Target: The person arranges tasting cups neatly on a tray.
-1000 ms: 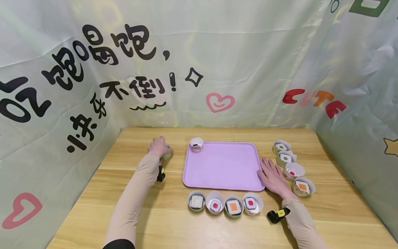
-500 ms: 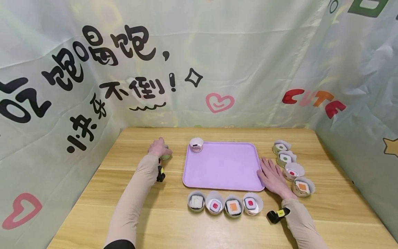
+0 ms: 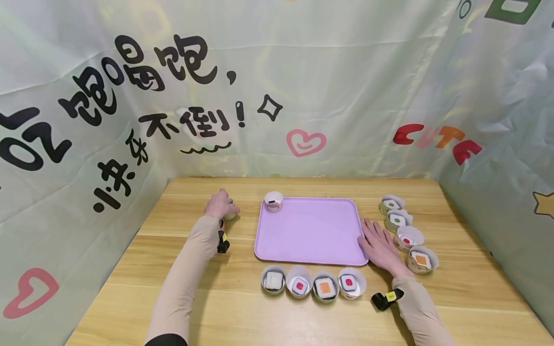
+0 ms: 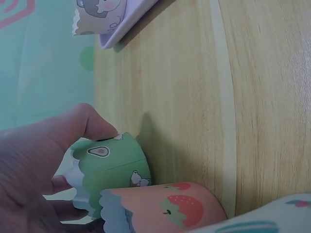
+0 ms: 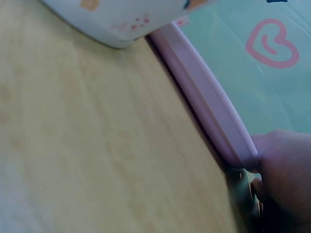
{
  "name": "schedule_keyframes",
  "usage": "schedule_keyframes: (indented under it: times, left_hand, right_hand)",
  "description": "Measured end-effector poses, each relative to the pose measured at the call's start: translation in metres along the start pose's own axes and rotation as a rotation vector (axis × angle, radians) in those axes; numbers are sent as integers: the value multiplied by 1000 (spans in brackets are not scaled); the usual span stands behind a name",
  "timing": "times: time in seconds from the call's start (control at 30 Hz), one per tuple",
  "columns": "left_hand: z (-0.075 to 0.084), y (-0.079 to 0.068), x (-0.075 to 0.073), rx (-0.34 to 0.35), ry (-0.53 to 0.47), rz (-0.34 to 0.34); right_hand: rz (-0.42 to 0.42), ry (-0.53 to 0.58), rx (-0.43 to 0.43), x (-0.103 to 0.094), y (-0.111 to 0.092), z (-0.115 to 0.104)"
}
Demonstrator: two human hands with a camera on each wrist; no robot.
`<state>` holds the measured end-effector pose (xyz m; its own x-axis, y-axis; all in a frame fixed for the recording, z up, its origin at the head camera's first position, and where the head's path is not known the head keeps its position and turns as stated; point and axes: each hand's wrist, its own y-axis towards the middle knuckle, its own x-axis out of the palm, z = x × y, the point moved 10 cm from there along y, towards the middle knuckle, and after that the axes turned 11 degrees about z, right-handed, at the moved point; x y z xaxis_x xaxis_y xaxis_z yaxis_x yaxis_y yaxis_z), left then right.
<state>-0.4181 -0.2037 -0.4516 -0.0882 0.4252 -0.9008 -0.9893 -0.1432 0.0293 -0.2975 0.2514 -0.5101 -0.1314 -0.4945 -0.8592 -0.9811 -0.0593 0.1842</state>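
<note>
The left hand [image 3: 220, 204] clamps its fingers on a green cup [image 4: 116, 162] (avocado-printed); the right hand [image 3: 382, 246], fingers straight, touches the purple tray [image 3: 309, 231].

1. The left arm [image 3: 183, 278], in a beige sleeve, reaches forward and slants inward, farther out than the right one.
2. The left hand [image 3: 220, 204] makes a pinch: its thumb [image 4: 95, 122] is bent at the joint, and its fingers [image 4: 60, 183] are on the opposite side, partly hidden.
3. The right arm [image 3: 421, 307], in the same beige, also slants inward.
4. The right hand [image 3: 381, 244] is flat, its fingers straight and pointing forward.
5. Both hands are well apart.
</note>
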Motion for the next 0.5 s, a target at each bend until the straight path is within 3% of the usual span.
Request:
schedule_keyframes:
  times: [0.5]
  left_hand:
    - [-4, 4, -5, -39, -108, 42]
  right_hand:
    - [-2, 4, 5, 0, 0, 0]
